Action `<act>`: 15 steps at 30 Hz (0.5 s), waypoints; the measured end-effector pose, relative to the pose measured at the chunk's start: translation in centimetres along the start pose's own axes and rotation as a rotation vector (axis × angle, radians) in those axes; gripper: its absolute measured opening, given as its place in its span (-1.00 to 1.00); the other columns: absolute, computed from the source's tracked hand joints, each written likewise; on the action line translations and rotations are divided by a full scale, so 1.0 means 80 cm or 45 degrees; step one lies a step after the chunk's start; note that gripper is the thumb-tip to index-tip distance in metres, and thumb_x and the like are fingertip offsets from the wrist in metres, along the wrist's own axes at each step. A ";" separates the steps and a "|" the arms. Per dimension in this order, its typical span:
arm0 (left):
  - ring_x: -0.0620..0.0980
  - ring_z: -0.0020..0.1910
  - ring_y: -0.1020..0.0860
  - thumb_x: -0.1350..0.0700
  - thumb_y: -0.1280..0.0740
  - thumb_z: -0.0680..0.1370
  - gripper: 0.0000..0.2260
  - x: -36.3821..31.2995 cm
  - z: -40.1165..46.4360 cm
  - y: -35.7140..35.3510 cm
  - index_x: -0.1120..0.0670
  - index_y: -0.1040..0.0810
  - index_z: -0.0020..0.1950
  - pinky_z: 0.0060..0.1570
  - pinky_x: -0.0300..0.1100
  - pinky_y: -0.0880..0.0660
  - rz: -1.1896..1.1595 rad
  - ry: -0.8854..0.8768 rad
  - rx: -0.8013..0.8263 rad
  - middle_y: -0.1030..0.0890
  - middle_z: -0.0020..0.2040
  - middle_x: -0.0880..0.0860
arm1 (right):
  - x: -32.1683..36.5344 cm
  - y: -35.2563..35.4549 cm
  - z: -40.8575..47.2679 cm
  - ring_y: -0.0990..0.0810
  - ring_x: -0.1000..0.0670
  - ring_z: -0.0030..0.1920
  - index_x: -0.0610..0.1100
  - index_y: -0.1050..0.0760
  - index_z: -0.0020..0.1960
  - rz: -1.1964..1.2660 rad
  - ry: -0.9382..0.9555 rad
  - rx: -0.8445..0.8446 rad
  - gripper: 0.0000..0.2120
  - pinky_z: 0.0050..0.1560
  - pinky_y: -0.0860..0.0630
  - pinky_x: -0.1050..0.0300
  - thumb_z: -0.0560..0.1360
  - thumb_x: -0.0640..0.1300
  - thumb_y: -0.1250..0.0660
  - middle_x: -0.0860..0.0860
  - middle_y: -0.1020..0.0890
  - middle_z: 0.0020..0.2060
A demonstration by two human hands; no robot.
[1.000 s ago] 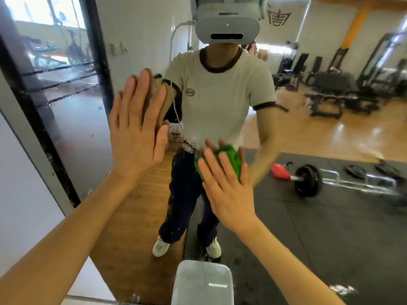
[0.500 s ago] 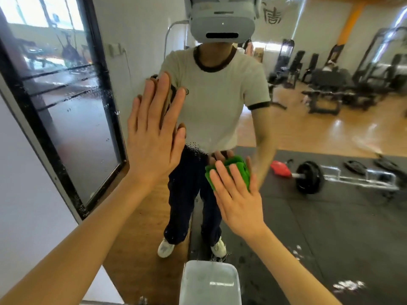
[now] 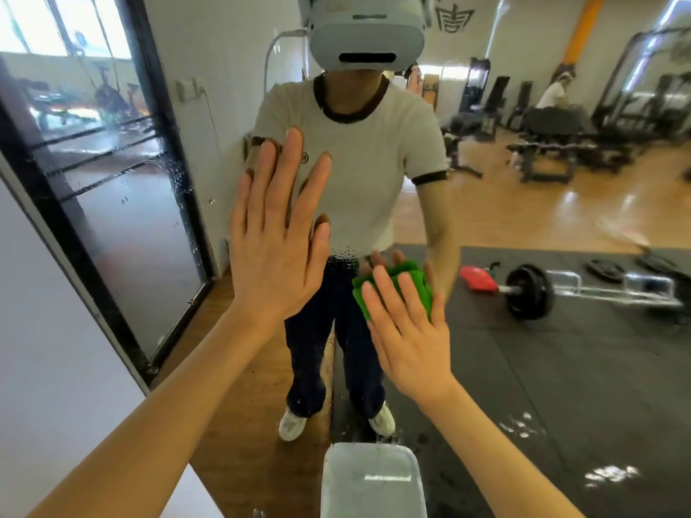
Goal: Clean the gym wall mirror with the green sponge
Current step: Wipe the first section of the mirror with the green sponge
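Note:
The gym wall mirror (image 3: 523,368) fills most of the view and reflects me and the gym behind. My right hand (image 3: 407,330) presses the green sponge (image 3: 415,282) flat against the glass at waist height of my reflection, fingers straight over it. My left hand (image 3: 273,241) lies flat on the mirror, fingers spread and pointing up, to the left of the sponge and higher. Water drops and streaks mark the glass around and below the sponge.
A pale plastic basin (image 3: 374,480) stands at the mirror's foot below my hands. The mirror's left edge meets a white wall (image 3: 56,349). Reflected are a barbell (image 3: 531,293) on black mats, benches and a seated person at the back right.
My view and both hands have shifted right along the mirror. The left hand moved right and slightly up on the glass. The right hand slid the sponge a little right.

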State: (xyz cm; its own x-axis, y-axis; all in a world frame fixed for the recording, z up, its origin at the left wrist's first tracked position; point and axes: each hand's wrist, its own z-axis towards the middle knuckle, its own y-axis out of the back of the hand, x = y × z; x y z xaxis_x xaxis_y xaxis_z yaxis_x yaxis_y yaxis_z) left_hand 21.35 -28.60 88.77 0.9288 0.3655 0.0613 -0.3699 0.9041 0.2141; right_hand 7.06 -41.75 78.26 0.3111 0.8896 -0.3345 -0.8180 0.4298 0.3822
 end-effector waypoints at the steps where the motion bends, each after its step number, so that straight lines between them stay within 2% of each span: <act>1: -0.12 0.62 0.18 0.05 -0.12 0.67 -0.53 0.000 0.000 0.001 0.13 -0.19 0.56 0.60 -0.04 0.11 -0.014 0.005 0.004 -0.13 0.55 0.19 | -0.005 0.006 0.026 0.17 -0.04 0.62 -0.08 0.15 0.65 -0.014 -0.022 -0.046 -0.39 0.57 0.11 -0.13 0.70 -0.08 -0.05 0.01 0.11 0.64; 2: -0.12 0.62 0.19 0.06 -0.12 0.67 -0.53 -0.001 0.000 0.002 0.13 -0.18 0.56 0.60 -0.03 0.12 -0.028 0.006 0.009 -0.12 0.55 0.19 | -0.011 0.013 0.064 0.20 -0.03 0.62 -0.08 0.14 0.65 -0.020 -0.094 -0.128 -0.42 0.59 0.20 -0.13 0.71 -0.08 -0.03 -0.01 0.12 0.64; 3: -0.12 0.62 0.18 0.07 -0.13 0.67 -0.54 0.000 0.001 0.004 0.14 -0.18 0.56 0.60 -0.03 0.12 -0.046 0.003 0.019 -0.12 0.55 0.19 | -0.018 0.020 0.106 0.20 -0.03 0.60 -0.11 0.07 0.65 -0.003 -0.207 -0.231 -0.44 0.57 0.26 -0.13 0.71 -0.10 -0.05 -0.06 0.05 0.64; 5: -0.11 0.62 0.16 0.12 -0.14 0.66 -0.54 0.002 0.000 0.010 0.13 -0.19 0.56 0.60 0.00 0.11 -0.109 -0.018 0.057 -0.12 0.56 0.19 | -0.022 0.030 0.172 0.09 -0.03 0.56 -0.19 -0.17 0.58 0.072 -0.417 -0.415 -0.50 0.55 0.31 -0.12 0.67 -0.14 -0.14 -0.17 -0.23 0.57; 6: -0.11 0.62 0.15 0.14 -0.15 0.66 -0.54 0.005 -0.001 0.013 0.12 -0.19 0.57 0.60 0.01 0.11 -0.146 -0.032 0.081 -0.12 0.56 0.19 | -0.019 0.030 0.184 0.07 -0.04 0.56 -0.20 -0.19 0.57 0.077 -0.449 -0.453 -0.50 0.54 0.31 -0.12 0.65 -0.14 -0.16 -0.18 -0.26 0.56; 7: -0.10 0.62 0.14 0.15 -0.15 0.66 -0.54 0.009 -0.003 0.018 0.12 -0.20 0.56 0.60 0.02 0.12 -0.171 -0.045 0.101 -0.13 0.56 0.19 | -0.013 0.026 0.176 0.12 -0.05 0.57 -0.18 -0.12 0.59 0.064 -0.424 -0.433 -0.47 0.54 0.31 -0.14 0.67 -0.12 -0.14 -0.14 -0.17 0.60; 9: -0.10 0.62 0.13 0.15 -0.15 0.66 -0.56 0.023 -0.010 0.029 0.11 -0.22 0.55 0.60 0.02 0.12 -0.171 -0.042 0.096 -0.14 0.56 0.18 | 0.009 0.009 0.117 0.24 -0.04 0.60 -0.07 0.12 0.64 0.023 -0.276 -0.264 -0.40 0.55 0.30 -0.16 0.70 -0.08 -0.09 -0.02 0.13 0.63; 10: -0.10 0.62 0.13 0.14 -0.15 0.66 -0.57 0.032 -0.015 0.035 0.11 -0.24 0.54 0.60 0.03 0.13 -0.158 -0.022 0.089 -0.15 0.55 0.18 | 0.021 -0.001 0.076 0.23 -0.04 0.61 -0.06 0.17 0.65 -0.012 -0.196 -0.169 -0.37 0.56 0.29 -0.17 0.70 -0.08 -0.09 0.01 0.19 0.63; 13: -0.11 0.63 0.15 0.11 -0.14 0.67 -0.57 0.059 -0.032 0.049 0.10 -0.23 0.54 0.60 0.02 0.14 -0.111 0.036 0.119 -0.13 0.56 0.18 | 0.040 -0.014 0.006 0.16 -0.04 0.63 -0.07 0.14 0.65 -0.085 -0.083 -0.035 -0.36 0.58 0.27 -0.12 0.68 -0.09 -0.10 0.02 0.16 0.64; 15: -0.10 0.63 0.17 0.09 -0.14 0.67 -0.56 0.068 -0.039 0.050 0.09 -0.20 0.56 0.60 0.02 0.13 -0.077 0.022 0.158 -0.11 0.56 0.19 | 0.037 -0.007 0.042 0.19 -0.03 0.62 -0.06 0.16 0.65 -0.048 -0.114 -0.081 -0.40 0.57 0.28 -0.12 0.71 -0.10 -0.05 0.03 0.17 0.63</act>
State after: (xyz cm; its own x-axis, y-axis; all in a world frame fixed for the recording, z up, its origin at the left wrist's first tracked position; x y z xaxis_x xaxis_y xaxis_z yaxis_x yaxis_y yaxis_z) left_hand 24.83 -22.27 86.90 0.9483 0.3161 0.0279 -0.3067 0.8905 0.3361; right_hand 10.09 -38.86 79.97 0.3818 0.8844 -0.2686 -0.8331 0.4551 0.3144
